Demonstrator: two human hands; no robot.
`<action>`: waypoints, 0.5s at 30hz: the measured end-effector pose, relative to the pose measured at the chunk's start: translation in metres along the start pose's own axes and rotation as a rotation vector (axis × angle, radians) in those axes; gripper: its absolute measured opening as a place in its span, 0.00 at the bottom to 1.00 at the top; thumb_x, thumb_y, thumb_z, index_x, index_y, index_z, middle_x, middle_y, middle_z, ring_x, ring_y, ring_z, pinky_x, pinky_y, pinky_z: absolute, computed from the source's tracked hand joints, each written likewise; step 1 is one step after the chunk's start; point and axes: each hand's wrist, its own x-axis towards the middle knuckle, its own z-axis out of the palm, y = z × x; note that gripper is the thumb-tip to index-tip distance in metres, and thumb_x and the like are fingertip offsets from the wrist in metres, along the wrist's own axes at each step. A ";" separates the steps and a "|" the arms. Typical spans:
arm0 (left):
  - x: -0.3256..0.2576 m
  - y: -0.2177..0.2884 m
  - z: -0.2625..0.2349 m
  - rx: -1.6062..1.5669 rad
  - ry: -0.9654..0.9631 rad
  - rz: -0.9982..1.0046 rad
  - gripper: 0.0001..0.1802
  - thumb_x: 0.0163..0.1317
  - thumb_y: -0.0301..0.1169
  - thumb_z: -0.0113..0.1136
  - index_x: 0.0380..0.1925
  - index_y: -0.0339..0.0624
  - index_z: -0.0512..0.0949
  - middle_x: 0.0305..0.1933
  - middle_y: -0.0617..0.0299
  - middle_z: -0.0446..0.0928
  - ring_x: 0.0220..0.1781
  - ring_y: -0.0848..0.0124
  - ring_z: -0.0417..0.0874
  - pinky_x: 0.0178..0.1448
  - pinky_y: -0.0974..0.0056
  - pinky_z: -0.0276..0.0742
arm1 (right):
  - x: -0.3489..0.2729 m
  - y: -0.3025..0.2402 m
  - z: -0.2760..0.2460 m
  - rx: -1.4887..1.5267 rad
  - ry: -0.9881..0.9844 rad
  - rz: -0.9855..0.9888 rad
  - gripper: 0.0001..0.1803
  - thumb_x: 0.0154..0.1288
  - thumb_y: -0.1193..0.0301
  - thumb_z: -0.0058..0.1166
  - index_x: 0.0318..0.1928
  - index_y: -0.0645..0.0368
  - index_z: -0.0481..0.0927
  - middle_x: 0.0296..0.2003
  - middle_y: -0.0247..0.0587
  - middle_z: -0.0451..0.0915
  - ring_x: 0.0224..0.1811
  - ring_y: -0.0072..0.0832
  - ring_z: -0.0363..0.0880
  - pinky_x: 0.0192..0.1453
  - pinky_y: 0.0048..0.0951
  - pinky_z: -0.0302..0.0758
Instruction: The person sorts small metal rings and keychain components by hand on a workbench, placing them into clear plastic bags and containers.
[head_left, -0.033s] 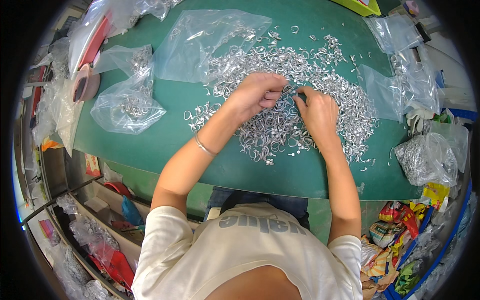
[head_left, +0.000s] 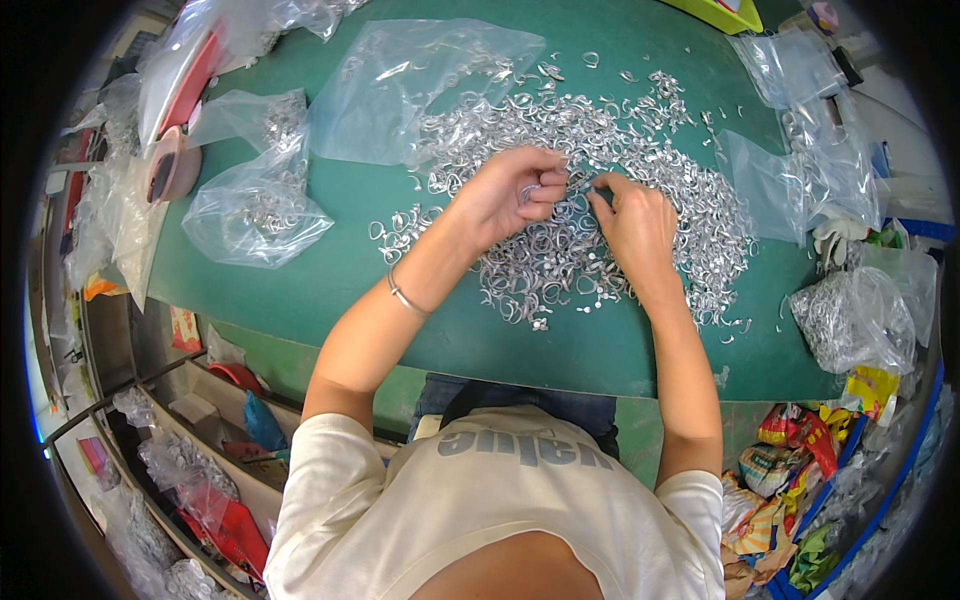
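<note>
Nearest us is a soft cream shirt (head_left: 480, 500), then the smooth green surface (head_left: 260, 300). A slim metal bangle (head_left: 400, 291) circles the arm behind the left hand (head_left: 515, 197), which we see loosely curled, while the right hand (head_left: 640, 225) has thumb and forefinger almost meeting; we cannot tell whether either grips a piece. Both are over the heap of shiny, curved metal rings (head_left: 545, 270) mid-surface. Beyond, we find a filmy, crinkled plastic bag (head_left: 385, 115) and a yellow-green tray (head_left: 722, 14).
</note>
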 end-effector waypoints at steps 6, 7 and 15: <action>-0.022 -0.011 -0.006 -0.419 -0.134 -0.109 0.06 0.58 0.31 0.39 0.31 0.40 0.64 0.28 0.62 0.60 0.25 0.74 0.61 0.21 0.74 0.56 | 0.004 0.001 -0.007 0.102 -0.086 0.176 0.06 0.51 0.69 0.61 0.30 0.56 0.81 0.19 0.45 0.77 0.22 0.42 0.78 0.26 0.39 0.71; -0.023 -0.013 -0.005 -0.423 -0.120 -0.133 0.10 0.58 0.31 0.39 0.34 0.36 0.67 0.29 0.61 0.62 0.25 0.74 0.62 0.22 0.74 0.57 | 0.004 0.001 -0.007 0.096 -0.060 0.144 0.08 0.50 0.67 0.63 0.31 0.56 0.81 0.19 0.45 0.78 0.22 0.42 0.78 0.26 0.40 0.71; -0.035 -0.014 0.000 -0.348 -0.173 -0.094 0.26 0.62 0.33 0.36 0.55 0.22 0.65 0.42 0.47 0.75 0.36 0.68 0.74 0.32 0.70 0.73 | 0.001 0.005 0.003 0.080 -0.057 0.016 0.04 0.51 0.71 0.59 0.29 0.56 0.79 0.17 0.44 0.75 0.18 0.39 0.74 0.23 0.36 0.69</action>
